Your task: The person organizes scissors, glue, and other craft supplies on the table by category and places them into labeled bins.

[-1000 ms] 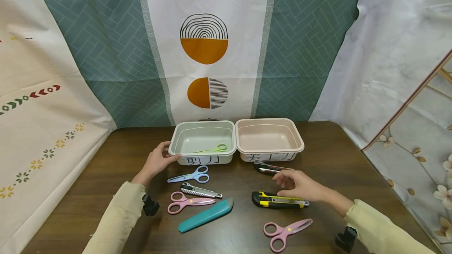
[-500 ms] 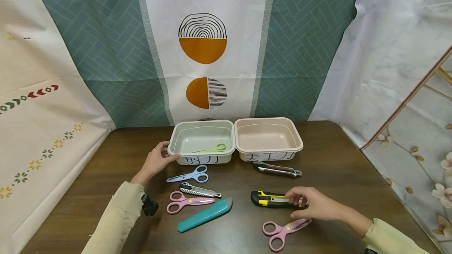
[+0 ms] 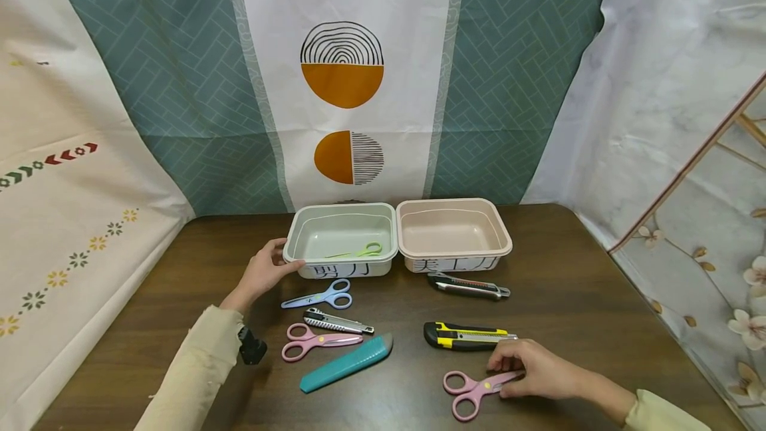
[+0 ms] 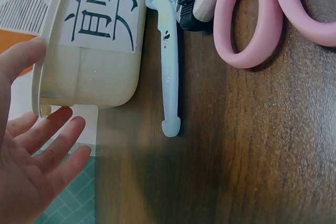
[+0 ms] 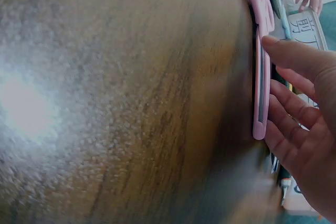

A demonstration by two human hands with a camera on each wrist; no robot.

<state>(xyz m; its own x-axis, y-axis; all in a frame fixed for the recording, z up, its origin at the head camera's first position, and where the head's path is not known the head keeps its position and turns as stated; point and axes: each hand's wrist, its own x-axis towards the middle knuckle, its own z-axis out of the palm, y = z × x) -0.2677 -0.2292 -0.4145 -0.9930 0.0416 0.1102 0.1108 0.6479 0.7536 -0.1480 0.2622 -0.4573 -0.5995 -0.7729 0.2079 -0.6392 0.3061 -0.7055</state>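
Note:
My left hand [image 3: 266,270] rests at the left front corner of the pale green bin [image 3: 299,266], its thumb on the rim and its loosely straight fingers [image 4: 60,153] along the side. Green scissors [image 3: 372,249] lie inside that bin. My right hand [image 3: 541,370] pinches the blades of pink scissors [image 3: 469,391] lying flat at the front right, thumb on the near side and fingers on the far side. The scissors' handle loops face left. Just behind that hand lies a yellow-and-black utility knife [image 3: 463,336].
A beige bin [image 3: 509,245] adjoins the green one. A black utility knife [image 3: 469,287] lies before it. At left are blue scissors [image 3: 323,295], a silver utility knife [image 3: 336,321], another pair of pink scissors [image 3: 317,341] and a teal utility knife [image 3: 347,364] on the wooden table [image 3: 574,271].
My right hand has come toward the front edge, from between the two right-hand knives, over the yellow knife, down to the pink scissors. My left hand stays at the green bin.

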